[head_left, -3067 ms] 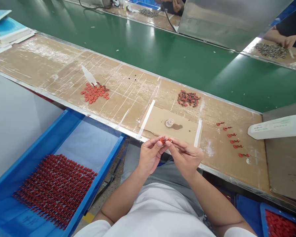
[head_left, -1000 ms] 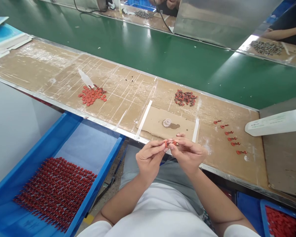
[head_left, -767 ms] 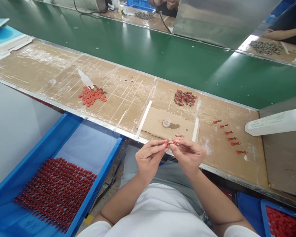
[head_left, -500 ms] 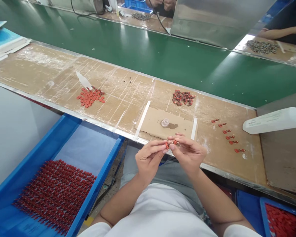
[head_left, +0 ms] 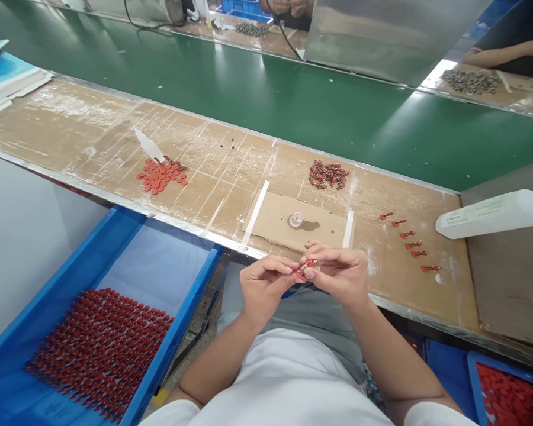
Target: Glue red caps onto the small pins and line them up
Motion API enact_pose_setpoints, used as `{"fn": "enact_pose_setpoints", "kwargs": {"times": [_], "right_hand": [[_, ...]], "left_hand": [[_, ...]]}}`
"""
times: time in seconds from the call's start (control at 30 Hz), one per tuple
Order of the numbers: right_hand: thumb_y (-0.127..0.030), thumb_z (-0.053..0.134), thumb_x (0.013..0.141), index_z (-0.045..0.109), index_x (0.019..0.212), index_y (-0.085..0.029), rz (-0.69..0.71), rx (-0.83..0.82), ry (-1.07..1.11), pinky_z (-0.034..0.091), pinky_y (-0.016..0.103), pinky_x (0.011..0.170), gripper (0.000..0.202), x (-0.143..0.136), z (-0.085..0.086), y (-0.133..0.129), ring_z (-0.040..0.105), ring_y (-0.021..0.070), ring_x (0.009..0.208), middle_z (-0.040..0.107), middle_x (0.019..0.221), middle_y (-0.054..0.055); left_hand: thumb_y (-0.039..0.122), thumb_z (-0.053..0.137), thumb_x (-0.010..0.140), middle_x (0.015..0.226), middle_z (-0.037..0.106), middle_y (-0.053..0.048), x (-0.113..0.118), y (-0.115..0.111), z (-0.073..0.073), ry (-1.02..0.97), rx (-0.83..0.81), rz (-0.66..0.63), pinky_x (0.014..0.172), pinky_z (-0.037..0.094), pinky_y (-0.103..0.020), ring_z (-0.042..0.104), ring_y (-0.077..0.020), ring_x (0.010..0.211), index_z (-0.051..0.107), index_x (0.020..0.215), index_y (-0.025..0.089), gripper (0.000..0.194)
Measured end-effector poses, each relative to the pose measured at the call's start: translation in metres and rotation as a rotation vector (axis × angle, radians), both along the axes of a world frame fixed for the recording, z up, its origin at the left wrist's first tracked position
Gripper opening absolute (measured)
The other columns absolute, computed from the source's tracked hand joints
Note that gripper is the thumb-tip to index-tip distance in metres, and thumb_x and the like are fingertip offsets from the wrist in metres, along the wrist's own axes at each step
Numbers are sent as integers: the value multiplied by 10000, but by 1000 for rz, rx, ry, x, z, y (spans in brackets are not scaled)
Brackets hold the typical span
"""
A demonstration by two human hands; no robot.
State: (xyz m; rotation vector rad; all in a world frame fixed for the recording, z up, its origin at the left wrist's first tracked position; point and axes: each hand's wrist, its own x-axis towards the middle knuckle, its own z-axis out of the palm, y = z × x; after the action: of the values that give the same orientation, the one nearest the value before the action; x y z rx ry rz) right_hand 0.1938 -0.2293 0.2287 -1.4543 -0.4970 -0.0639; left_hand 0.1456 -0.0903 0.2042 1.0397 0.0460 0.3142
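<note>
My left hand pinches a small red disc at its fingertips. Against it, my right hand grips a small red-and-dark figurine, partly hidden by the fingers. Disc and figurine touch or nearly touch, just over the table's front edge. Beyond my hands, a small clear cup stands on a cardboard sheet beside a dark wet stain. A pile of loose figurines lies behind it. To the right, several figurines on red discs lie in a slanting row.
Red discs lie left with a white-tipped bottle. A large white bottle leans in from the right. Lower left, a blue tray holds rows of red pieces. A green conveyor runs behind; another person's hands are beyond.
My hands have shifted slightly down, and the disc and figurine have been tilted, with the disc now lower. The things on the table stay where they were.
</note>
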Motion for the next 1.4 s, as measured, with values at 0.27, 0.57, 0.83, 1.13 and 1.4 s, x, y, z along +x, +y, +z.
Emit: {"fn": "enact_pose_setpoints", "kwargs": {"times": [0.27, 0.57, 0.83, 1.13, 1.4], "right_hand": [[-94, 791, 646, 772, 828, -258, 94, 4, 26, 518, 432, 925, 246, 3, 1, -4, 680, 147, 618, 749, 708, 5], [-77, 793, 646, 768, 795, -246, 112, -39, 35, 483, 436, 964, 227, 3, 4, -12, 663, 130, 602, 736, 689, -2], [-141, 817, 648, 764, 779, -236, 108, -47, 47, 475, 467, 1006, 170, 2, 5, -16, 665, 133, 588, 731, 666, -7], [-156, 823, 623, 752, 746, -240, 64, -110, 45, 492, 468, 1015, 166, 0, 5, -21, 666, 132, 581, 735, 670, -20], [-182, 839, 634, 755, 742, -242, -237, -62, 108, 552, 429, 936, 149, -8, -1, -6, 680, 145, 576, 739, 660, -15]], "left_hand": [[78, 829, 631, 775, 747, -23, -5, -1, -3, -3, -20, -42, 712, 609, -298, 715, -161, 749, 730, 710, 214, 186], [10, 796, 640, 792, 751, -16, -7, -4, -2, -20, -8, -55, 707, 611, -286, 716, -155, 753, 747, 741, 225, 243], [42, 813, 633, 778, 750, -16, -6, -5, -2, -18, 5, -61, 706, 613, -292, 714, -157, 745, 743, 719, 225, 214], [108, 832, 634, 759, 746, -30, -6, -6, -1, 54, -15, -91, 688, 611, -299, 711, -162, 720, 733, 684, 209, 151], [111, 813, 664, 828, 758, -24, 3, -16, -6, 75, -65, -48, 746, 604, -304, 715, -157, 784, 750, 737, 231, 153]]}}
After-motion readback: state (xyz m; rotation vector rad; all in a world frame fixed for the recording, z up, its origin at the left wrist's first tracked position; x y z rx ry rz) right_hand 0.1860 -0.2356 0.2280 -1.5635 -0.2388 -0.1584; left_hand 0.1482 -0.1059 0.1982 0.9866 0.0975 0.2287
